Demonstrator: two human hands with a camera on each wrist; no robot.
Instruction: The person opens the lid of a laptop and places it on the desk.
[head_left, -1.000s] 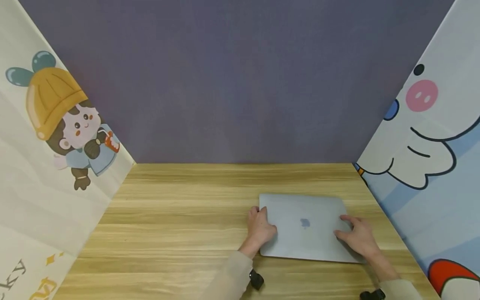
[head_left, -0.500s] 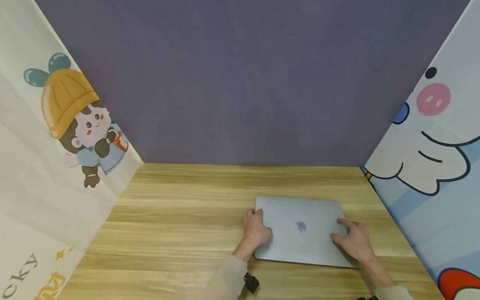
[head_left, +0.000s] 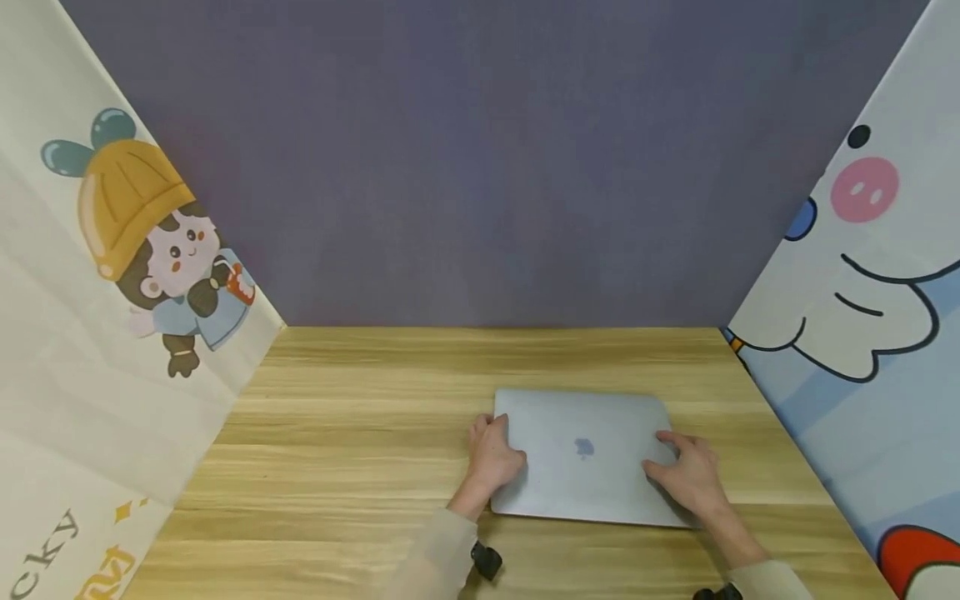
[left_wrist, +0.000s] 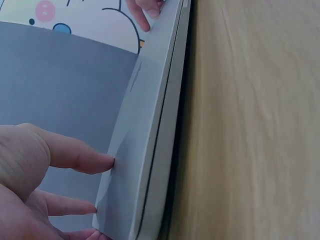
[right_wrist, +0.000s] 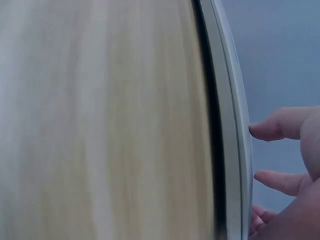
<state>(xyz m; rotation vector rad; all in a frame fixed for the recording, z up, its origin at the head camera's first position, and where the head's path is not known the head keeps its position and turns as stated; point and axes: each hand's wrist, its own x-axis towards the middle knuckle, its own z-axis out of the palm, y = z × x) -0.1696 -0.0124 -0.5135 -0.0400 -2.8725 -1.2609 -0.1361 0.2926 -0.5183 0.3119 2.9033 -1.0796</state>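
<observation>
Laptop [head_left: 603, 475]: grey, lid down, right of the middle of the desk [head_left: 337, 467], lying roughly level; whether its whole underside bears on the wood cannot be told.
Left hand [head_left: 493, 458]: grips the laptop's left short side, thumb laid on the lid, other fingers along the outer side; how far they reach underneath is hidden.
Right hand [head_left: 692, 479]: grips the right short side, thumb and index finger spread apart on the lid, the rest at the side edge.
Near edge [left_wrist: 169, 120]: the seam between lid and base looks shut; the dark strip below may be shadow or a gap.
Thumb pressure: light is probably best, since pressing hard on a thin lid could strain the screen; the fingers at the sides should bear most of the load.
Balance: the hands sit opposite each other across the logo [head_left: 584, 447], which seems a sound arrangement; equal force from both sides should prevent twisting.
Fingers at the sides: a hold on the base as well as the lid seems wise, so that the lid does not open under the grip.
Desk contact: any shift calls for a slow, level motion, with no corner dragging over the wood.
Wrist device [head_left: 487, 560]: the black one on the left sits near the laptop's near corner, so a little clearance there would help.
</observation>
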